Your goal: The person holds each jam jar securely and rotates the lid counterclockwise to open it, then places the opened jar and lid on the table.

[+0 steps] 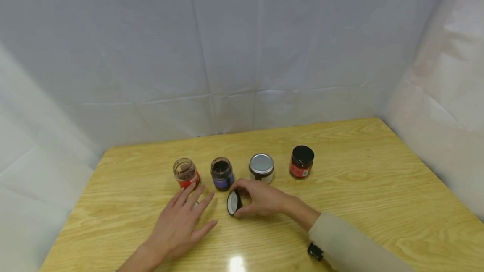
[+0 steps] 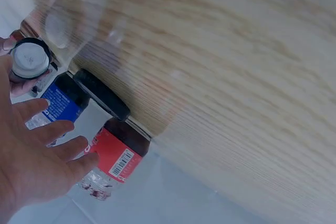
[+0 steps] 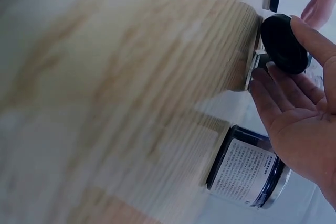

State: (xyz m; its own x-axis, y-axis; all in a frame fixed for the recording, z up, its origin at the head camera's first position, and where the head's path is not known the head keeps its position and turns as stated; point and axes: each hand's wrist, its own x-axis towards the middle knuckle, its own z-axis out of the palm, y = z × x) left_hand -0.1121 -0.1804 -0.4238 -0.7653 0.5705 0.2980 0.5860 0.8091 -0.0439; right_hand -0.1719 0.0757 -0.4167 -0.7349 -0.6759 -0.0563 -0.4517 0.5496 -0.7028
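My right hand (image 1: 261,198) pinches a black jar lid (image 1: 233,203) between thumb and fingers, its pale inside facing left in the head view. Just behind it stands an uncovered glass jar with a blue label (image 1: 223,181) and dark contents. Fingers spread and fairly straight, my left hand (image 1: 175,226) hovers low by a second black lid (image 2: 102,94), which lies on the table and is mostly hidden by that hand in the head view. Beyond the left fingertips is an uncovered red-labelled jar (image 1: 185,173) with brown residue inside its glass.
A jar with a silver lid (image 1: 261,163) stands right of the blue-labelled one. Farther right is a red-labelled jar with a black lid (image 1: 301,162). White sheeting (image 1: 234,53) closes off the wooden table's (image 1: 363,188) back and sides. A small black object (image 1: 315,251) shows beside the right sleeve.
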